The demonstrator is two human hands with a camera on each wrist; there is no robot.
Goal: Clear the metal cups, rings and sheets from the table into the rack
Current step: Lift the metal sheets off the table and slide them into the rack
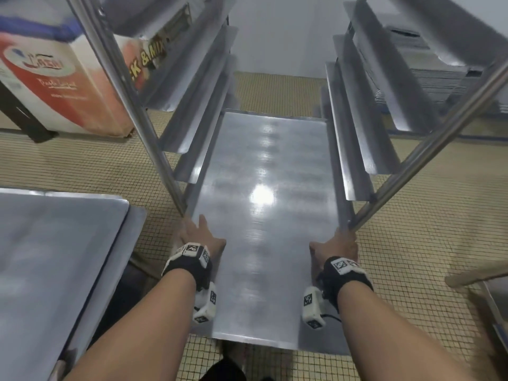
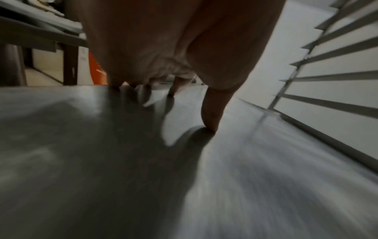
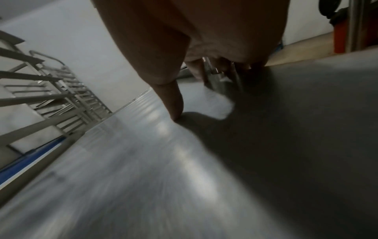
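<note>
A large bare metal sheet point(image 1: 264, 215) lies lengthwise between the rack's side rails point(image 1: 346, 138), its far end in the rack and its near end sticking out toward me. My left hand point(image 1: 195, 232) grips its left edge beside the rack's left post point(image 1: 154, 138). The left thumb point(image 2: 212, 113) presses on top of the sheet point(image 2: 266, 177) and the fingers curl over the edge. My right hand point(image 1: 339, 244) holds the right edge the same way, below the right post point(image 1: 428, 149). Its thumb point(image 3: 175, 103) lies on the sheet point(image 3: 163, 161). No cups or rings are in view.
Several empty angled rails climb both sides of the rack. A steel table point(image 1: 55, 257) stands at the left, close to my left arm. Printed cartons point(image 1: 55, 78) sit at the far left, a stack of trays point(image 1: 439, 75) at the far right. Another table corner point(image 1: 492, 298) juts in on the right.
</note>
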